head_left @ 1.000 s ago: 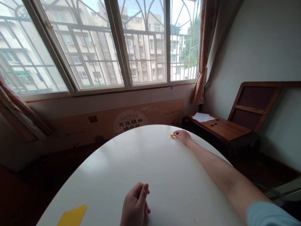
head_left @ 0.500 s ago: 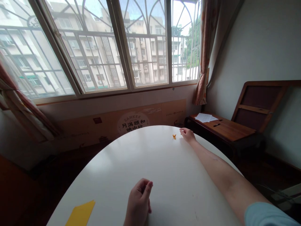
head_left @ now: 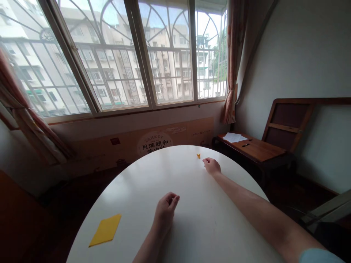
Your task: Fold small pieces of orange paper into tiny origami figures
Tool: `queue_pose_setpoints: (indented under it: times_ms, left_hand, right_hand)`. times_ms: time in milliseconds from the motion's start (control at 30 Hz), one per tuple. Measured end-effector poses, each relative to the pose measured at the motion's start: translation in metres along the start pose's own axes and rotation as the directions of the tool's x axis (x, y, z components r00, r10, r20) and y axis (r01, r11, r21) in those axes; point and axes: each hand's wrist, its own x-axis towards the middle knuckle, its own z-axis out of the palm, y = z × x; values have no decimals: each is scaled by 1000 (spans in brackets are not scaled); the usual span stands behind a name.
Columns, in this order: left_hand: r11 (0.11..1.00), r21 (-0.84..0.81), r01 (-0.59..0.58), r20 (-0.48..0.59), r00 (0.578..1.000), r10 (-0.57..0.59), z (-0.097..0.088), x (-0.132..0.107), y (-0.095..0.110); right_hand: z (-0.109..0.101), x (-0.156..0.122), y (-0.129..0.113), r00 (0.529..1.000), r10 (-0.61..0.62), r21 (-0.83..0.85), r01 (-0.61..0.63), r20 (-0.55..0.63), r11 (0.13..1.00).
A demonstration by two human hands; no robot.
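A small folded orange-yellow paper piece (head_left: 199,156) with upturned points stands near the far edge of the round white table (head_left: 131,190). Just to its right and nearer me is my right hand (head_left: 212,166), fingers curled and apart from the paper; I see nothing in them. My left hand (head_left: 166,209) rests at the middle of the table, its fingers loosely closed with the thumb against them, and nothing shows in it. Flat on the left side of the table lies a yellow sheet or stack of paper (head_left: 106,230), touched by neither hand.
Beyond the table stand a printed cardboard panel (head_left: 123,144) and barred windows (head_left: 170,73) with curtains (head_left: 230,98). At the right, a low wooden bench (head_left: 263,149) holds white papers (head_left: 234,137) and a small dark object (head_left: 246,145).
My right hand has drawn back from the far edge towards me, below the folded paper's level. My left hand sits slightly farther forward. The camera view has shifted, showing more of the yellow paper.
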Motion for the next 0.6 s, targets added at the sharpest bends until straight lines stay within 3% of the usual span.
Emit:
queue_pose_setpoints:
  times_ms: [233,367,500,600]
  left_hand:
    - [992,126,5,-69,998,4,-1,-9,1]
    - [963,268,-23,-104,993,52,-10,-10,6]
    - [902,431,20,-122,992,36,-33,-7,16]
    - [821,554,140,-189,981,-39,-66,-3,18]
  right_hand:
    - [2,-65,-3,972,107,203,-150,207,968]
    - [5,-92,-6,962,110,274,-179,249,945]
    - [8,-99,-10,974,97,313,-159,207,936]
    - [10,-95,-10,978,99,318,-154,182,935]
